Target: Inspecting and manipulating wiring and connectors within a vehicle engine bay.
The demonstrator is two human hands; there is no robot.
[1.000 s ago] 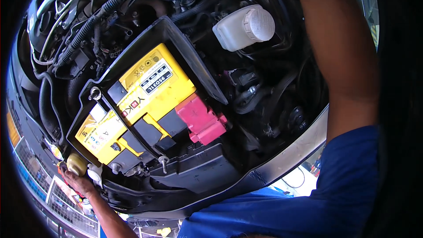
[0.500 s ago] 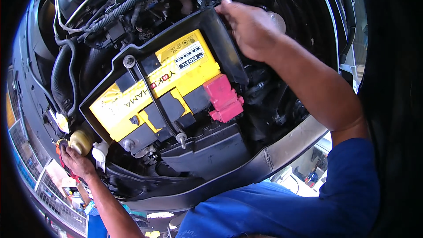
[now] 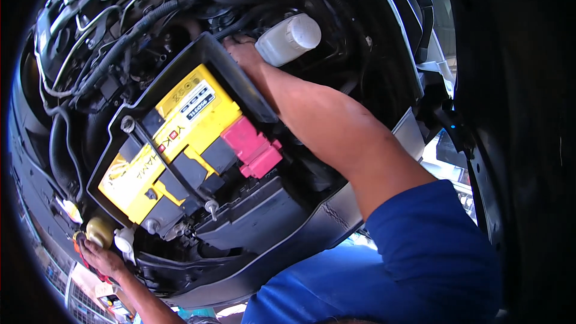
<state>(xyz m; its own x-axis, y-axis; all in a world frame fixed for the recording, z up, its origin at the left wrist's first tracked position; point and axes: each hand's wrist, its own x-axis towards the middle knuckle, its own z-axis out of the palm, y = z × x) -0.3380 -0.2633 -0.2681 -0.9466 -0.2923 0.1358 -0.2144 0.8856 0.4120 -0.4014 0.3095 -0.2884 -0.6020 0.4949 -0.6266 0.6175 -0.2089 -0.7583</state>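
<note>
At far centre I'm angling my right hand [image 3: 243,54], grip hidden, between the black plastic tray [image 3: 240,86] and white plastic reservoir [image 3: 277,45], ideally straining neither; my left hand [image 3: 102,260], grip unclear, is lying near-left.

I saw glare bleach one end of the yellow, box-shaped plastic battery [image 3: 195,129], while the black, hose-crowded engine bay [image 3: 345,54] lay in shadow and the grey body edge [image 3: 327,219] bowed with fisheye distortion.

white-framed mesh panel [image 3: 84,306], bright light [image 3: 443,171]
</note>
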